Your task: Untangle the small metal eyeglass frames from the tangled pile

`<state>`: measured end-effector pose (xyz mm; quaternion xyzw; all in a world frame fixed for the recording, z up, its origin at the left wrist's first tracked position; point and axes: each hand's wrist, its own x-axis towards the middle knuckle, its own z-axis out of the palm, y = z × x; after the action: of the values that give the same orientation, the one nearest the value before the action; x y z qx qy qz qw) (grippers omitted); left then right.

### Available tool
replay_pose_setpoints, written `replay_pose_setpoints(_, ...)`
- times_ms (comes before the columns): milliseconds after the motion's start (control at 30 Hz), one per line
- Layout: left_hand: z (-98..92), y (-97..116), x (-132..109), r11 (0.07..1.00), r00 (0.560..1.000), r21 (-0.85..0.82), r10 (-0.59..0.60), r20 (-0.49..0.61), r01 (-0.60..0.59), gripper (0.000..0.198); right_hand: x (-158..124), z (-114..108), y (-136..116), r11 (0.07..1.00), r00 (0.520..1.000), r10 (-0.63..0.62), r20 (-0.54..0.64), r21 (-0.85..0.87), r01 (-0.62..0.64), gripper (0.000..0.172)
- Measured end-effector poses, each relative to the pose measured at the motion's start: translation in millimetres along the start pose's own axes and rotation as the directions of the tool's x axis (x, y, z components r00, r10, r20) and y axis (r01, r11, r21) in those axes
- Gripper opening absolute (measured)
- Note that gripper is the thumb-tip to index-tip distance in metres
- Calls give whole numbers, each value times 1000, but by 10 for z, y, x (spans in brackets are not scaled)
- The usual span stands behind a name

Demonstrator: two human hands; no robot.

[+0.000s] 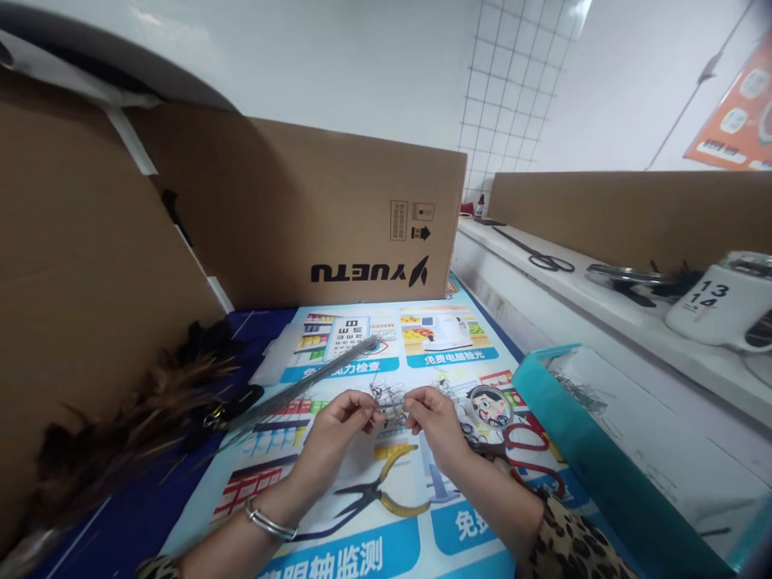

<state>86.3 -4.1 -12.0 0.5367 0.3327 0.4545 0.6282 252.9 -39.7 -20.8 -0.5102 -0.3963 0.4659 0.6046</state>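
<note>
My left hand [341, 434] and my right hand [439, 426] face each other over the printed sheet, thumb and fingers pinched in each. Something small and thin seems to be at the fingertips, too fine to make out. Just behind and between them lies a tangle of small bent wire pieces [391, 396]. Yellow-handled pliers [375, 492] rest, jaws to the left, below my left hand. Close to my right forearm are red-handled scissors [523, 454] and a small round clear dish [490, 406]. A bundle of straight grey wires [314, 378] slants behind my left hand.
Brown feathers [121, 450] lie at the left, beside a tall cardboard box [338, 209]. On the right stands a teal-edged white tray [627, 450] with loose wire pieces. Black scissors [546, 261] and a white mug [715, 305] sit on the ledge.
</note>
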Motion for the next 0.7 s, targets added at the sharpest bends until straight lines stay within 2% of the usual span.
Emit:
replay_pose_setpoints(200,-41,-57,10,1000,1000,-24,-8,-23,8,7,1,-17,30,999,999,36,23,-27,-36,12)
replay_pose_setpoints(400,-59,-72,-9,996,999,-85,-37,-23,35,5,-82,58,20,995,993,95,71,4,-95,14)
replay_pose_setpoints(533,-69,-72,-6,996,999,-80,-42,-28,40,5,-99,81,15,996,993,80,81,39,-83,14)
replay_pose_setpoints(700,-87,-91,10,998,995,-54,-25,-94,20,7,-46,45,-8,998,998,55,42,27,-56,15)
